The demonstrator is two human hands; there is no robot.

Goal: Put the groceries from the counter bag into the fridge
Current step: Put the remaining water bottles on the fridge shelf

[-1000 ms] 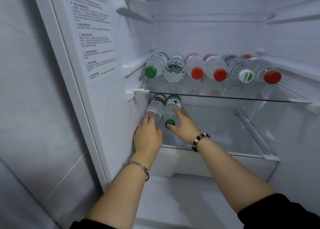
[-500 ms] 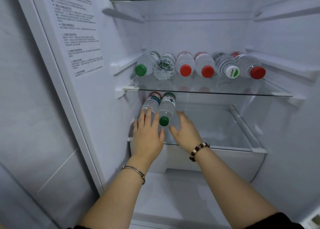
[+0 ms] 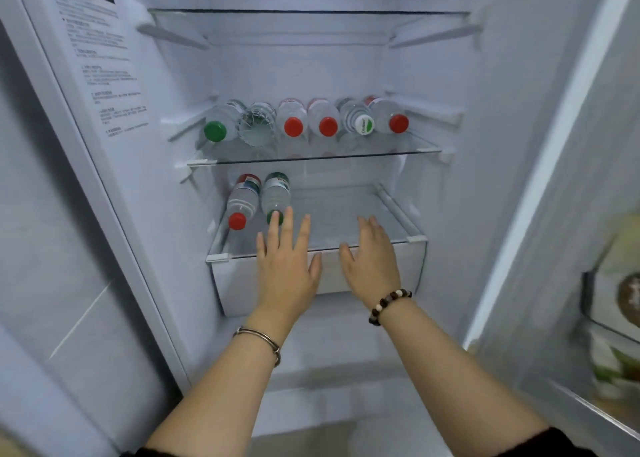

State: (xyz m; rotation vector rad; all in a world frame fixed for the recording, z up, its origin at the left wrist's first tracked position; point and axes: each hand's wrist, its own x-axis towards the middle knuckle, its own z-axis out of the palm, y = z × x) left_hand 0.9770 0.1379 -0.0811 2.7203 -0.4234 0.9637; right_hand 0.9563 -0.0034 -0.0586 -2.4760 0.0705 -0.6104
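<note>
White-green bottle cap [image 3: 363, 124] reads "Cestbon"; left hand [image 3: 285, 266] and right hand [image 3: 372, 262] both spread flat, holding nothing.

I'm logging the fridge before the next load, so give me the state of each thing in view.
Fridge, open.
Middle-shelf water bottles, six, lying on their sides.
Red-capped bottle, capped, lying on the lower shelf.
Green-capped bottle, capped, lying beside it.
Drawer, shut.
Left hand, open, holding nothing.
Right hand, open, holding nothing.
</note>
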